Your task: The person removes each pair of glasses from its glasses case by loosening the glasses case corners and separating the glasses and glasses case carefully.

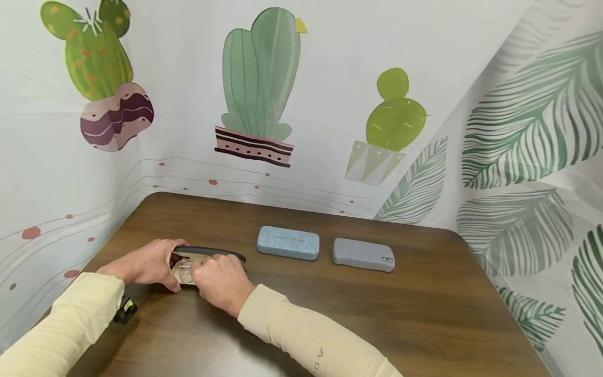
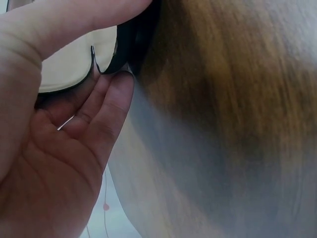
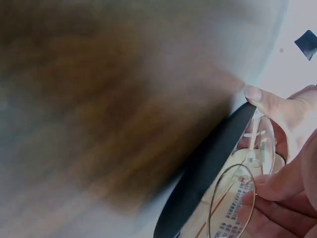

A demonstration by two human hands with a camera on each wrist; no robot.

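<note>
Head view: left hand point(image 1: 147, 262) had the open dark case point(image 1: 207, 252) by its left end, fingers wrapped round; right hand point(image 1: 223, 281), fingers curled, reached in over the right half, the wire glasses point(image 1: 185, 269) at the opening, between both hands.
Left wrist view: thumb lay across one side, fingers under the other, cream lining point(image 2: 64, 67) between.
Right wrist view: fingertips pinched the glasses' thin frame, lenses above that lining.

A dark, beige-lined open case point(image 1: 203, 251) is held by the left hand point(image 1: 149, 263), thin-rimmed eyeglasses point(image 1: 185, 270) by the right hand point(image 1: 223, 281) — an oblong blue case point(image 1: 288, 243) and oblong grey case point(image 1: 363, 254) set rightward.
</note>
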